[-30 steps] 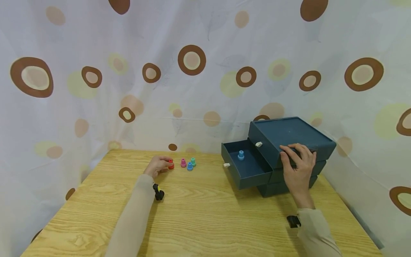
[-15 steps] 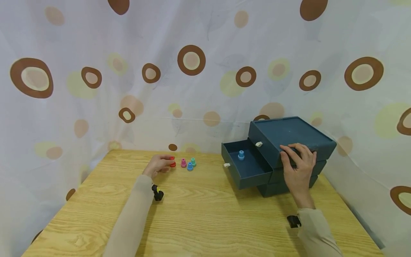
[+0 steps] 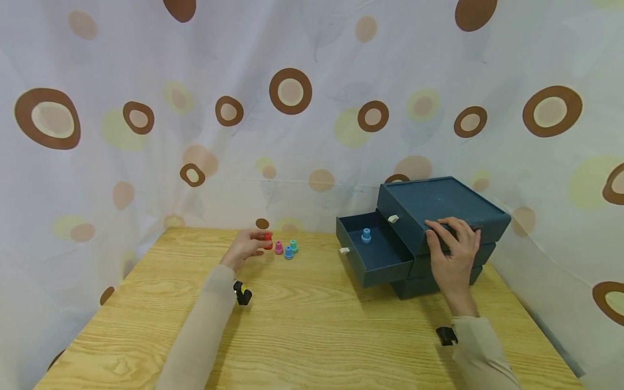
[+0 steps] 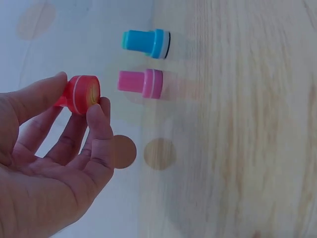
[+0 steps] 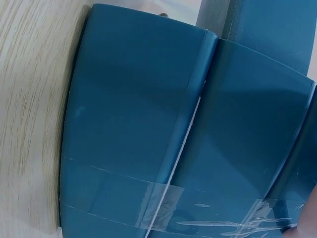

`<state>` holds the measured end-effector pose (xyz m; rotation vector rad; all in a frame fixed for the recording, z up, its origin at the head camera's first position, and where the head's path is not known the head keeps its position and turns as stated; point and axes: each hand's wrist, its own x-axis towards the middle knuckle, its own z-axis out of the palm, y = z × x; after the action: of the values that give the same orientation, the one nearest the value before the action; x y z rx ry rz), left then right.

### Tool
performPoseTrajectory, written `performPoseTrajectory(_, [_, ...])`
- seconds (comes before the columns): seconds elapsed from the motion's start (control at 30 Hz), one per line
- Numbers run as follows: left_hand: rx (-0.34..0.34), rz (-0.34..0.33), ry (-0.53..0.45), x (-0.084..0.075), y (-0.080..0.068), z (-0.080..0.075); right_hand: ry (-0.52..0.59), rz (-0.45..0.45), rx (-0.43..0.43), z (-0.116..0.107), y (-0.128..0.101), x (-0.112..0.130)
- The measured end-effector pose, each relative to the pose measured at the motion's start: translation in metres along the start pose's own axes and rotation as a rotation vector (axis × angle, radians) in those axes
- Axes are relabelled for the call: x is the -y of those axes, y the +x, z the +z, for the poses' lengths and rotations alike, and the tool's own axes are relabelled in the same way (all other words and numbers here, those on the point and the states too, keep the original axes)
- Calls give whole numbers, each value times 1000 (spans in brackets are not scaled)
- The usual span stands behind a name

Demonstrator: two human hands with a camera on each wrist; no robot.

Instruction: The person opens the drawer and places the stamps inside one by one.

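My left hand (image 3: pixel 246 246) pinches a red toy stamp (image 4: pixel 84 94) between thumb and fingers, raised off the table at the back left. The stamp's round face shows in the left wrist view. Just right of it, a pink stamp (image 3: pixel 278 247), a blue stamp (image 3: pixel 288 253) and a green stamp (image 3: pixel 293 246) stand upright close together. My right hand (image 3: pixel 453 254) grips the near top edge of a dark blue drawer cabinet (image 3: pixel 443 200). One drawer (image 3: pixel 385 273) is pulled out to the left, with a light blue stamp (image 3: pixel 366 235) standing inside.
The cabinet stands at the back right of the wooden table (image 3: pixel 312 325). White pull tabs (image 3: pixel 392 219) mark its drawers. Clear tape (image 5: pixel 163 208) runs across the cabinet's side. A patterned curtain (image 3: pixel 322 130) hangs behind the table.
My left hand has lifted the red stamp off the table and shifted it slightly right, towards the pink one. The right hand has stayed put on the cabinet.
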<state>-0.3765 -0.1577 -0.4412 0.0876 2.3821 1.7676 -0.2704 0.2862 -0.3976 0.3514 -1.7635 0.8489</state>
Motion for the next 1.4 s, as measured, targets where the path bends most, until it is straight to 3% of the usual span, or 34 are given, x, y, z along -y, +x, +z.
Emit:
performPoseTrajectory(0.37, [3,43,-30,-10,1,20,7,-7,-10,0,0,0])
performPoseTrajectory(0.7, [37,147,-105,-16,2,35,-8,-8,-19,0,1,-3])
performPoseTrajectory(0.9, [3,200,-101,-17,2,41,2,-6,-18,2,0,-5])
performPoseTrajectory(1.4, [9,243,-118,-28,3,53,-5,-11,-10,1,0,-2])
